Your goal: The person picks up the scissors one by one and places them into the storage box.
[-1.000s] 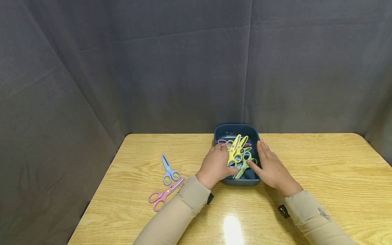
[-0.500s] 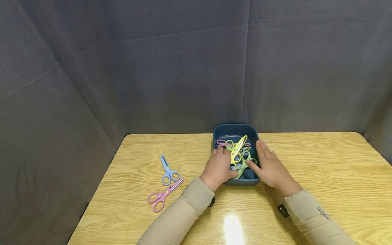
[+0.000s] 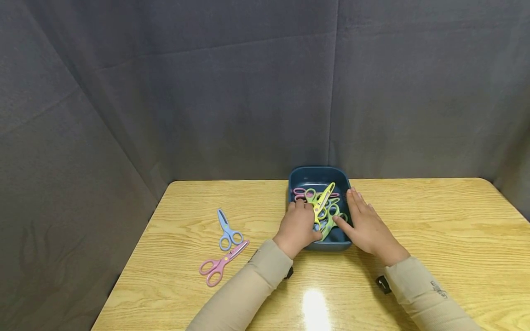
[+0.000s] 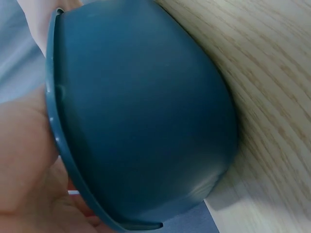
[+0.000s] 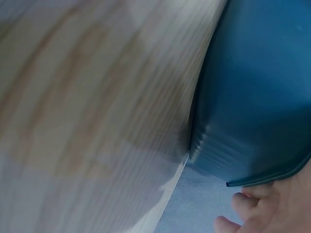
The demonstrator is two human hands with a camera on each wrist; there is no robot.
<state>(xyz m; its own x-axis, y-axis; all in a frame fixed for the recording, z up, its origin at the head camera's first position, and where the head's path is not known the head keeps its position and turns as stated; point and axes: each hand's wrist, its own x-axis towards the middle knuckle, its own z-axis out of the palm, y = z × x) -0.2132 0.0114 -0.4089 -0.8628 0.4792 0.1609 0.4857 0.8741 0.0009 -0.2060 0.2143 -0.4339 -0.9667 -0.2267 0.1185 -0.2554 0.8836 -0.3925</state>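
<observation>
A dark blue bin (image 3: 319, 172) stands at the table's back edge, holding several scissors. My left hand (image 3: 296, 225) reaches over its left wall, with the fingers bent down inside. It holds yellow scissors (image 3: 322, 202) near their handles; the fingertips are hidden. My right hand (image 3: 370, 232) rests against the bin's right side, fingers straight, thumb over the rim. Green scissors (image 3: 330, 225) and pink scissors (image 3: 300, 191) lie in the bin. The left wrist view shows the bin's outer wall (image 4: 141, 107), with the hand over its rim.
Blue scissors (image 3: 225, 227) and pink-handled scissors (image 3: 223, 262) lie on the wooden table (image 3: 182, 220), left of the left forearm. A grey cloth (image 3: 248, 101) hangs behind the table.
The yellow scissors' blades, spread apart a second ago, have come together, lower in the bin. My left hand has shifted slightly right and down. The right hand has stayed in place.
</observation>
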